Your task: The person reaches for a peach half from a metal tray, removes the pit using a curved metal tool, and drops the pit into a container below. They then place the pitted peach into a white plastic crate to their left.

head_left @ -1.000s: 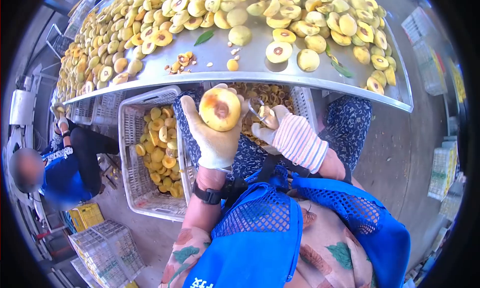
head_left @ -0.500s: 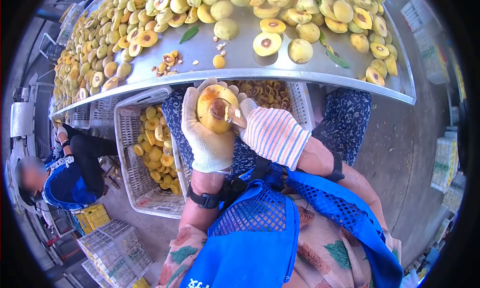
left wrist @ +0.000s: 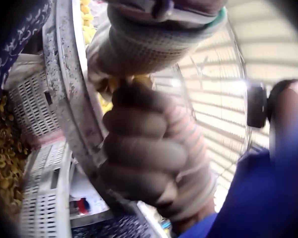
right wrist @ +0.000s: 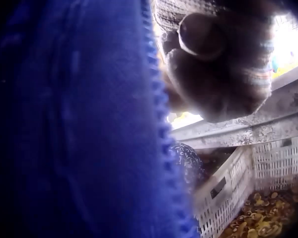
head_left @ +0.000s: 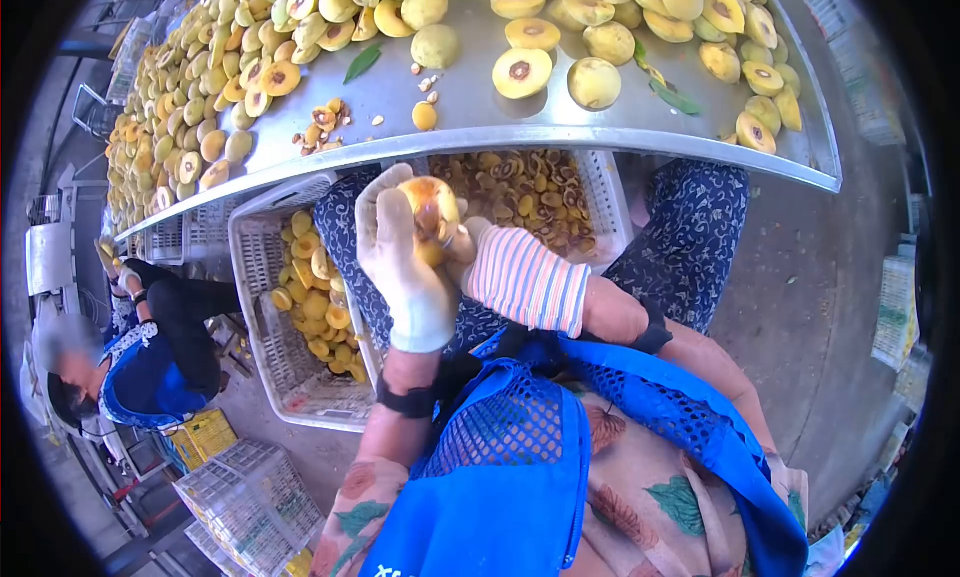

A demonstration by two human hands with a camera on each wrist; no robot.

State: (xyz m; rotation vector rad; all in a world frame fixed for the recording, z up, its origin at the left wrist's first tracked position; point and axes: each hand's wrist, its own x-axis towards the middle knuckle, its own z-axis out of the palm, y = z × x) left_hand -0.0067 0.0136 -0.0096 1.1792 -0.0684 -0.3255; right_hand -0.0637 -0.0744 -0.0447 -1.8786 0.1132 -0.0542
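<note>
A yellow halved fruit (head_left: 428,209) with a brown centre is gripped in the gloved left hand (head_left: 402,267), above the person's lap. Against the fruit's right lower side is the right hand (head_left: 513,277), in a striped-cuff glove. In the left wrist view the curled fingers of the right hand (left wrist: 144,144) show just under the left hand (left wrist: 144,49). The tool seen earlier in that hand is hidden now. In the right wrist view the right hand (right wrist: 213,64) is dark and partly behind blue cloth.
A metal table (head_left: 420,145) bears many yellow fruits, whole and cut, with leaves and small scraps. Under its edge stand a crate (head_left: 610,202) of brownish pieces and a white crate (head_left: 262,307) of fruit halves. Another person (head_left: 150,367) sits at the left.
The right hand has come leftward to the fruit, its curved metal tool dropping out of sight. The left hand has turned the fruit, and the head view has shifted slightly.
</note>
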